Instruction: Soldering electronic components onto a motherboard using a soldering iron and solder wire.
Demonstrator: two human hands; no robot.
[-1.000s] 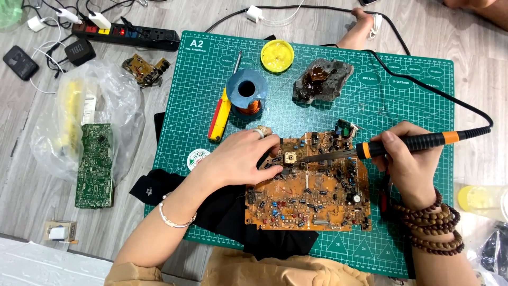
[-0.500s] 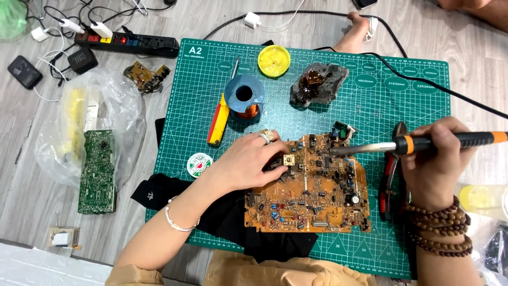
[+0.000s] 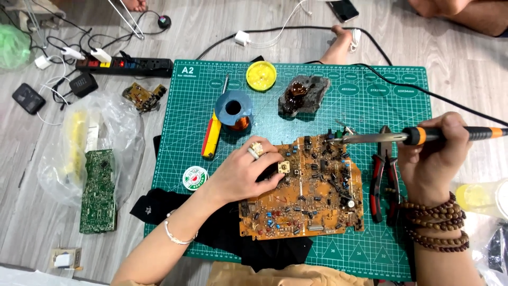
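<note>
An orange circuit board (image 3: 309,198) lies on the green cutting mat (image 3: 370,100) in front of me. My left hand (image 3: 248,172), with rings on it, rests on the board's left part and presses it down near a small square component. My right hand (image 3: 431,159), wearing wooden bead bracelets at the wrist, grips a soldering iron (image 3: 402,136) with an orange and black handle. Its metal tip reaches the board's upper right edge.
Red-handled pliers (image 3: 383,180) lie right of the board. A blue solder spool (image 3: 234,108), a yellow tin (image 3: 261,75), a dark resin lump (image 3: 302,95) and a red-yellow tool (image 3: 210,136) sit on the mat. A green board (image 3: 98,191), plastic bag and power strip (image 3: 124,66) lie left.
My right hand and the soldering iron have shifted right and up, so the tip moved from the board's middle to its upper right edge. My left hand stays on the board.
</note>
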